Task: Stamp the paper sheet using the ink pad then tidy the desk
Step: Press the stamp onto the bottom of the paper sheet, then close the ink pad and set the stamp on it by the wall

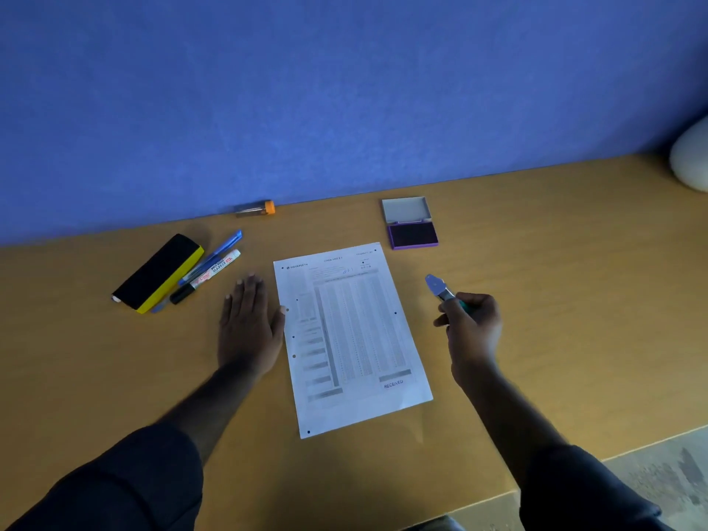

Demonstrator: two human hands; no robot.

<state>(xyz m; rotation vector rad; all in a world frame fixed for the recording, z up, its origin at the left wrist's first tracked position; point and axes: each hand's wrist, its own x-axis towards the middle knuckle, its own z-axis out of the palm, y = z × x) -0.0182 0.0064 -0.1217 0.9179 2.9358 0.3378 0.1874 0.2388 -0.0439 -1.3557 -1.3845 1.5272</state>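
Observation:
A printed paper sheet [350, 339] lies in the middle of the wooden desk [555, 300], with a blue "RECEIVED" mark near its lower right corner. My left hand [249, 323] rests flat on the desk, fingers spread, its thumb touching the sheet's left edge. My right hand [469, 331] hovers to the right of the sheet, gripping a stamp [436, 286] by its handle, the stamp's face tilted up and away. The ink pad [412, 233] sits open behind the sheet's top right corner, its grey lid flipped back.
At the left lie a black-and-yellow board eraser [159, 274], a blue pen [212, 256] and a whiteboard marker [207, 275]. A small orange-capped tube [256, 208] rests against the blue partition. A white rounded object [691, 159] sits far right. The desk's front edge runs lower right.

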